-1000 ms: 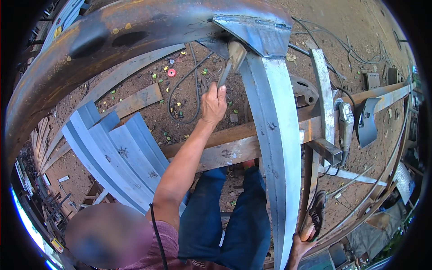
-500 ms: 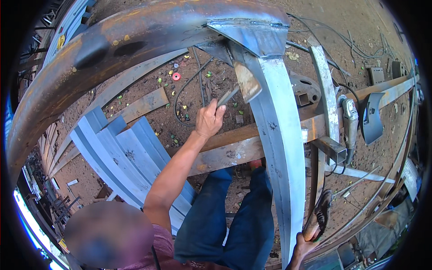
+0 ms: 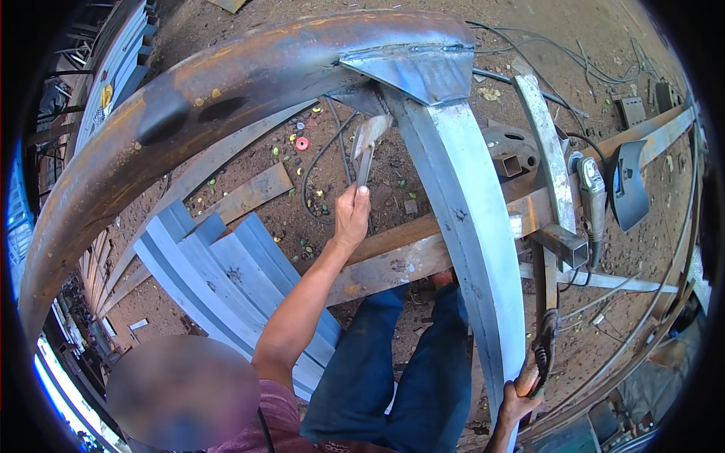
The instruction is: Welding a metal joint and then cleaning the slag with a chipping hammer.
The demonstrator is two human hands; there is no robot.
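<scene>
Bare dirt yard, littered with steel offcuts and cables. Your left hand point(image 3: 353, 217) is closed round the handle of a chipping hammer point(image 3: 368, 143), its head just under the welded joint point(image 3: 411, 64) where the rusty curved beam point(image 3: 189, 90) meets the grey upright point(image 3: 468, 226). Judged stiff and head-heavy; take it low on the handle. Your right hand point(image 3: 521, 392) is wrapped round a dark cable-like handle point(image 3: 545, 343) beside the upright's foot. Blue channel sections point(image 3: 219, 272) lie on the ground.

One head-worn fisheye view looks steeply down, close over the curved steel beam point(image 3: 226, 98), toward dirt ground point(image 3: 317, 204).
</scene>
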